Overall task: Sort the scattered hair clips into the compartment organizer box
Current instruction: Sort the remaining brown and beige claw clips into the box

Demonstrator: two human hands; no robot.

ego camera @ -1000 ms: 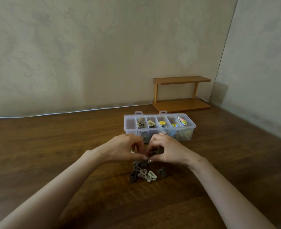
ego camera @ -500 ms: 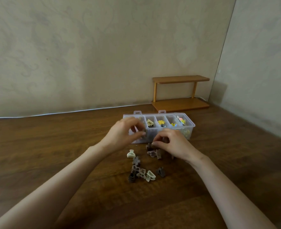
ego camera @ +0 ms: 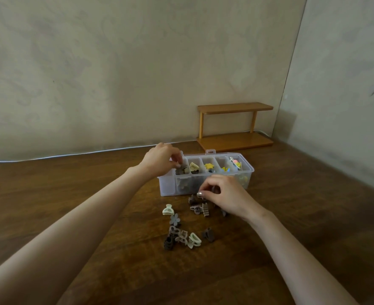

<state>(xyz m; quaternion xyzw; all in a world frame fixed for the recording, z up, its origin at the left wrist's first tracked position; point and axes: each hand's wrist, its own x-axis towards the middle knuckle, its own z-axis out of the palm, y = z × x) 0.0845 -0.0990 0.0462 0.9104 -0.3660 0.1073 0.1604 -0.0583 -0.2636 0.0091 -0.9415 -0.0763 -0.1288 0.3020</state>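
My left hand [ego camera: 160,160] is over the box [ego camera: 250,171], at the 2nd compt. from its left end, fingers curled down w/ the tips right at a dark clip [ego camera: 182,169]. Can't tell if I'm pinching it or if it's lying loose in there. My right hand [ego camera: 224,195] is low over the counter [ego camera: 71,194], just in front of the box. Its fingers are curled tight, thumb against forefinger, and a brown clip [ego camera: 214,190] shows dark inside the curl, so I'd say it's pinched. Just beside it sits a brown heap [ego camera: 198,205] of clips. Nearer me are a cream clip [ego camera: 168,209], a flower clip [ego camera: 175,219] and a tangled pile [ego camera: 177,236].

Handling: these look like small hard plastic claws, prob. very light, stiff, smooth and sprung. The teeth interlock, so lifting one out of a tangle may drag its neighbours along. Best taken across the body w/ thumb + forefinger. Squeeze the back wings too hard and it'll prob. open and flick off.

Hard to see: the box walls are cloudy, so whatever's low in each compt. is a blur. The leftmost compt. is partly behind my left hand. My right palm hides the clips under it. Shapes in the pile run together, so I can't count them.
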